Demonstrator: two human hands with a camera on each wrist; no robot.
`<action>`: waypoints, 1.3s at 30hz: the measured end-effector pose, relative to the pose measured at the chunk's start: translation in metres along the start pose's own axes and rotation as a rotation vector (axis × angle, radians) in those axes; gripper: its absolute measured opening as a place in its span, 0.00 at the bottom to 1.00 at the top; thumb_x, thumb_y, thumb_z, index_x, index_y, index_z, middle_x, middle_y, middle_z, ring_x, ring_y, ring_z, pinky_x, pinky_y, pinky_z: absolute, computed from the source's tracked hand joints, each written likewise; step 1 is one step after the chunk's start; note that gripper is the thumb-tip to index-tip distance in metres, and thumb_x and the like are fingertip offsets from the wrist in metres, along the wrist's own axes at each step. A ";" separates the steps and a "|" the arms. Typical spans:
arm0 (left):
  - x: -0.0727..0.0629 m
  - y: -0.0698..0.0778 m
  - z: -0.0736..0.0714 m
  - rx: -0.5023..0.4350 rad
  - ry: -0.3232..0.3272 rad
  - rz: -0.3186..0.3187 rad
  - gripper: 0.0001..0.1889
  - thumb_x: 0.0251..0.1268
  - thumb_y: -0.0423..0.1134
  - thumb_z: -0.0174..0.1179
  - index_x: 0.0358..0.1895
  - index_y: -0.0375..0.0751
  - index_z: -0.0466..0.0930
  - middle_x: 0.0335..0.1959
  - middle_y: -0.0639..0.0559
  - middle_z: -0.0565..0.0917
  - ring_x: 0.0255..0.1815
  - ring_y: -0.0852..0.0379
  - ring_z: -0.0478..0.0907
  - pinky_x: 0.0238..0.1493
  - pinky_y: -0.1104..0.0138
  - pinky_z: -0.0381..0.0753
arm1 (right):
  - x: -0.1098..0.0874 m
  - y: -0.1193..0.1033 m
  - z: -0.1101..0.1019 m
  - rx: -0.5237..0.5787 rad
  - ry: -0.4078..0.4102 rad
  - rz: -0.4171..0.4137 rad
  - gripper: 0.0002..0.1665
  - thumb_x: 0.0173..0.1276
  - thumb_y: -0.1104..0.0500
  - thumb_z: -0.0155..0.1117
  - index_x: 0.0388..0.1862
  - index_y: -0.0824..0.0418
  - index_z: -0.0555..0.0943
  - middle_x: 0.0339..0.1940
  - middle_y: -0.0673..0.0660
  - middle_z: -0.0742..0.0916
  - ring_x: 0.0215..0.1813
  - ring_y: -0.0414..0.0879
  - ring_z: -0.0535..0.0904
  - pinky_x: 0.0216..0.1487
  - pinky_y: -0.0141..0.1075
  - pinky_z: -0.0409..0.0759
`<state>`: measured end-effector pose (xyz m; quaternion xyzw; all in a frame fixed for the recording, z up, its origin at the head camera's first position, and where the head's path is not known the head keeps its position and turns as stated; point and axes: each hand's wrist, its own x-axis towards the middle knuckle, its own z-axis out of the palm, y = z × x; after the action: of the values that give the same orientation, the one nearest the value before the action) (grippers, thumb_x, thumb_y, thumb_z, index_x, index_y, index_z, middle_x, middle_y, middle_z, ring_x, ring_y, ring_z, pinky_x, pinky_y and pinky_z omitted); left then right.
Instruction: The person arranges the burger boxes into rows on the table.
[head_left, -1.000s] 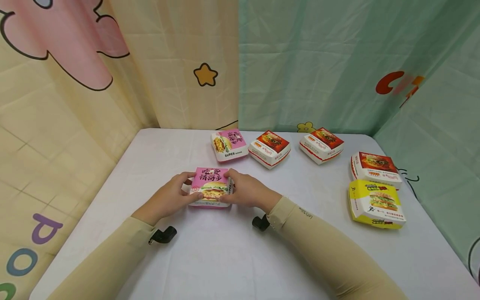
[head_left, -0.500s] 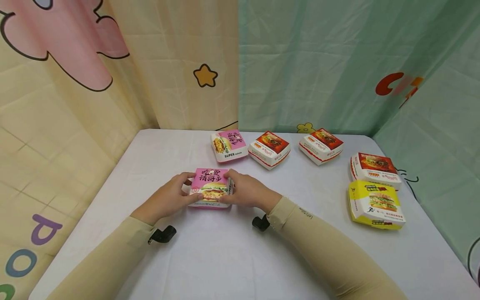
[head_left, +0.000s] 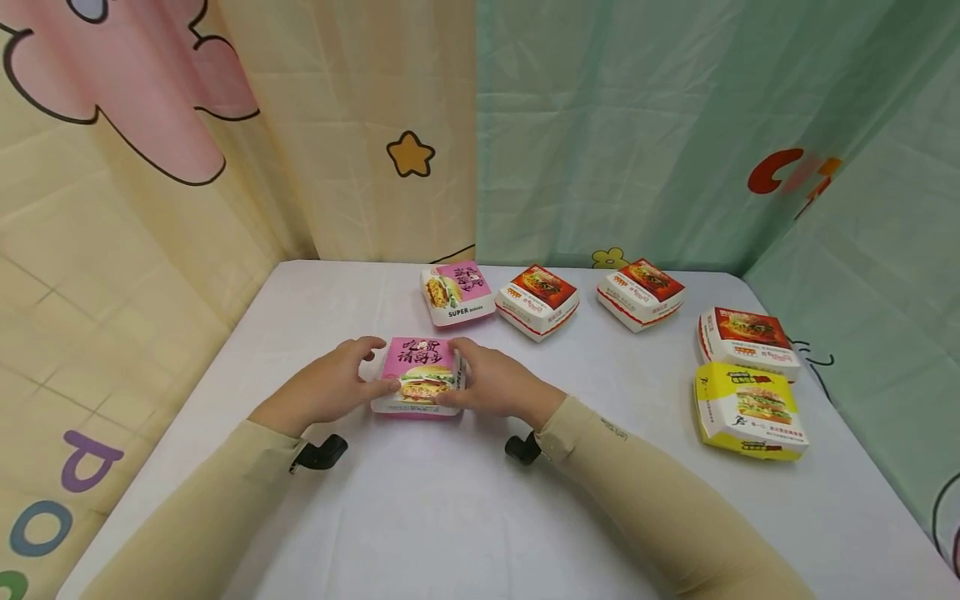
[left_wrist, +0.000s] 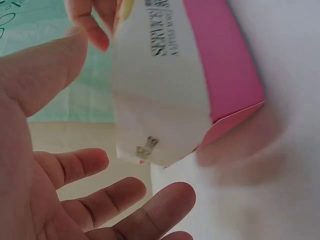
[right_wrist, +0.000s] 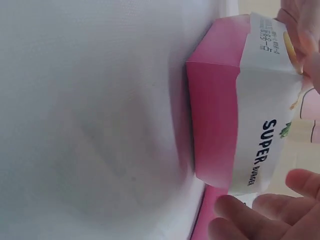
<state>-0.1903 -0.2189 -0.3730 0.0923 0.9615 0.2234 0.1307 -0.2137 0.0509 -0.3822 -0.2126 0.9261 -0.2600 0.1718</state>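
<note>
The pink burger box (head_left: 420, 360) is supported by the white table (head_left: 435, 508) and grasped at its right side by the right hand (head_left: 497, 380). The left hand (head_left: 328, 388) is held released, fingers spread, its gap from the box revealed by the left wrist view. The yellow box (head_left: 752, 412) is shown by the head view alone.

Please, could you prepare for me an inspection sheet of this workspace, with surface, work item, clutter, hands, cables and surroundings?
Surface: white table, faint creases.
Work item: near pink box, closed, burger picture facing up.
Clutter: far pink box, three red-topped white boxes, and yellow box just in front of the rightmost of these.
Left hand: fingers spread, at the near pink box's left side.
Right hand: at its right side; whether it grips, unclear.
Cables: nothing seen.
Surroundings: cream-and-green curtains, cartoon prints.
</note>
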 end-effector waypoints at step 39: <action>0.160 0.015 -0.054 0.027 -0.076 0.019 0.47 0.72 0.63 0.63 0.86 0.50 0.52 0.84 0.38 0.61 0.81 0.32 0.64 0.73 0.34 0.70 | 0.075 0.021 -0.037 0.045 0.271 0.145 0.46 0.75 0.38 0.66 0.84 0.54 0.64 0.85 0.57 0.68 0.85 0.53 0.63 0.83 0.50 0.64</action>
<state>-0.3565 -0.1893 -0.3531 0.1118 0.9579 0.2078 0.1637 -0.2994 0.0456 -0.3796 -0.1044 0.9477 -0.2939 0.0681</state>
